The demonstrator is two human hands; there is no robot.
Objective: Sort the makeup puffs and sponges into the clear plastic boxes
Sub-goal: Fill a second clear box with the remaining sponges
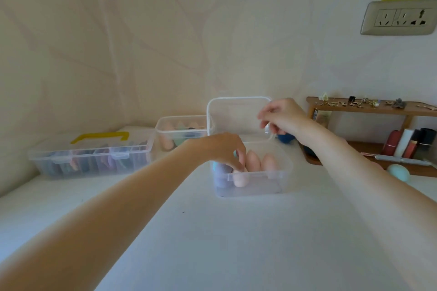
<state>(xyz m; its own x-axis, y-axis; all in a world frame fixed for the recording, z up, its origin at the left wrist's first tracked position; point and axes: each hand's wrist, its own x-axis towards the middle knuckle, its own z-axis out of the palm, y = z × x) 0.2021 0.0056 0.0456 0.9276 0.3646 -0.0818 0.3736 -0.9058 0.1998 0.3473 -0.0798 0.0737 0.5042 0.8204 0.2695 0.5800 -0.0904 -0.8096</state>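
Left hand [225, 149] is reaching into the near clear plastic box [253, 178], fingertips pinching a peach egg-shaped sponge [240, 178] at its front wall. Right hand [282, 116] is gripping the upright clear lid [236, 114], fingers curled.

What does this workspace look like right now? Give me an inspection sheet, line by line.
Surface: white table with one small dark speck.
Job's things: open clear box holds pink sponges and a purple sponge; its lid stands upright. A second open box behind holds more sponges. A latched yellow-handled box sits at left.
Clutter: a blue sponge and a dark blue sponge lie loose on the table.
Hands: left hand reaches into the open box, fingertips on a pink sponge; right hand pinches the lid's edge.
Cables: nothing seen.
Surroundings: wooden shelf with small trinkets, cosmetics tubes below, wall socket.
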